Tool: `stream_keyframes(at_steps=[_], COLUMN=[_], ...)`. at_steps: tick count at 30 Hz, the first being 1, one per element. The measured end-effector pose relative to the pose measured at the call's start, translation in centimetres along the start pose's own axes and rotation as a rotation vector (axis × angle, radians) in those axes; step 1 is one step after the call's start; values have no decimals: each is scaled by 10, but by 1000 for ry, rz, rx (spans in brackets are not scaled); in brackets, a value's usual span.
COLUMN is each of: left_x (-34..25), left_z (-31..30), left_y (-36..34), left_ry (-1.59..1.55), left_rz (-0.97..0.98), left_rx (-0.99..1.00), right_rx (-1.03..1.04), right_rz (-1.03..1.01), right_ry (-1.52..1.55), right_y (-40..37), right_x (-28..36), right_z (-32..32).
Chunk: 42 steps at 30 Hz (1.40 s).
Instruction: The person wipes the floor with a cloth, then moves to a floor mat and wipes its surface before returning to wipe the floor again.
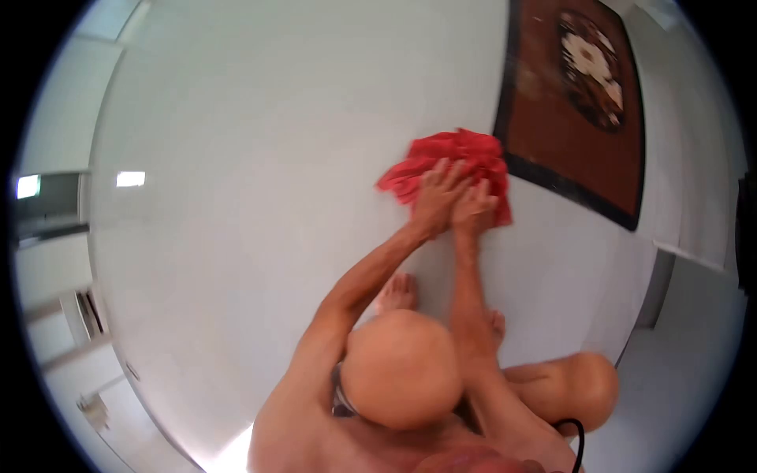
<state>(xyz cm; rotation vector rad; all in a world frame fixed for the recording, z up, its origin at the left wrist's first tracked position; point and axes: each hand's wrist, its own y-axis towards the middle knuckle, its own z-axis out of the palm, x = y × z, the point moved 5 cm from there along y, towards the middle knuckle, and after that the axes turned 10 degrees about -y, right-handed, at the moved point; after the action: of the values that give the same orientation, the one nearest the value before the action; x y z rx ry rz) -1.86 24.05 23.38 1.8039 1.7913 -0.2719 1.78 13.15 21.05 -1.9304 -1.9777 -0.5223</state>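
A crumpled red cloth [441,147] lies on the glossy pale floor [260,205], close to the corner of a brown mat. My left hand [438,199] rests flat on top of it, fingers stretched out and spread. Right beside it, my right hand [475,210] also presses down on the cloth, its fingers apart and extended. Both arms reach forward around my bent knee [404,370], and the two hands touch or nearly touch each other.
The dark-edged brown mat [544,118] with a flower pattern lies at the upper right. My bare foot [398,292] is on the floor behind the hands. A wall [694,158] runs along the right, and cabinet-like fronts [59,268] line the left.
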Motion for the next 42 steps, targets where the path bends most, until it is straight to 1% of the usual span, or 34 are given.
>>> stream_keyframes(at_steps=[1, 4, 6, 7, 8, 9, 10, 11, 14, 15, 16, 17, 18, 19, 20, 21, 22, 23, 24, 26, 27, 29, 30, 31, 32, 33, 34, 35, 36, 37, 38, 40, 41, 42], left_x=[9, 18, 39, 47, 55, 75, 92, 110, 155, 169, 170, 173, 160, 153, 135, 136, 123, 108, 103, 101, 96, 117, 120, 138, 130, 123, 127, 127, 123, 116, 111, 89, 80, 74], left_z=[-5, 2, 2, -9, 14, 0, -19, -34, -83, -94, -105, -115, -130, -133, -135, -132, -131, -131, -124, -113, -113, -91, -93, -79, -83, -84, -74, -65, -55, -43, -33, -20, -8, 1], left_y=[20, 90, 95, 94, 97, 90, 83, 76, 25, -2, -27, -55, -76, -107, -132, -168, -190, -206, -227, -231, -215, -207, -189, -176, -136, -99, -75, -49, -21, 4, 28, 69, 81, 90], left_ry=[81, -26, -44, -47, -43, -56, -20, 25, 182, 149, 224, 224, 226, 252, 341, 285, 378, 389, 416, 400, 362, 319, 343, 358, 327, 281, 269, 243, 217, 192, 139, -18, -6, 4], left_rz=[35, 37, -22, -37, -69, -163, -188, -232, -319, -353, -393, -399, -407, -528, -681, -686, -736, -803, -806, -792, -783, -700, -689, -734, -741, -770, -633, -590, -545, -482, -409, -321, -282, -240], left_rx=[-12, -35, -60, -64, -107, -99, -142, -137, -273, -315, -354, -396, -432, -400, -325, -366, -359, -370, -392, -410, -413, -432, -423, -391, -346, -263, -311, -293, -275, -296, -276, -279, -262, -244], right_rx=[53, 43, 85, 100, 101, 76, 50, 130, 335, 287, 237, 181, 234, 291, 342, 390, 497, 610, 563, 470, 456, 441, 441, 436, 414, 354, 329, 251, 240, 326, 274, 177, 245, 201], right_rz=[38, -10, -93, -121, -178, -253, -331, -364, -506, -636, -770, -805, -840, -876, -865, -853, -903, -951, -972, -1018, -997, -992, -946, -902, -879, -861, -799, -803, -798, -676, -660, -708, -473, -448], right_ry=[-52, -148, -152, -144, -158, -110, -61, -49, -57, -119, -184, -200, -215, -226, -213, -196, -229, -265, -239, -192, -202, -195, -184, -172, -160, -174, -164, -180, -161, -230, -227, -166, -138, -140], right_y=[21, 97, 110, 112, 126, 121, 115, 111, 73, 51, 24, -5, -38, -69, -91, -110, -133, -151, -160, -170, -163, -140, -126, -100, -77, -47, -19, 5, 31, 55, 74, 103, 117, 121], right_x=[17, 30, 45, 59, 41, 63, 88, 110, 177, 196, 213, 220, 221, 219, 220, 223, 220, 215, 209, 201, 198, 200, 197, 197, 188, 181, 173, 159, 142, 132, 116, 83, 66, 54], right_z=[-9, -21, -8, -1, 26, 38, 49, 66, 94, 93, 89, 102, 121, 129, 110, 87, 87, 87, 81, 73, 74, 81, 91, 95, 106, 100, 91, 94, 92, 79, 75, 54, 48, 43])
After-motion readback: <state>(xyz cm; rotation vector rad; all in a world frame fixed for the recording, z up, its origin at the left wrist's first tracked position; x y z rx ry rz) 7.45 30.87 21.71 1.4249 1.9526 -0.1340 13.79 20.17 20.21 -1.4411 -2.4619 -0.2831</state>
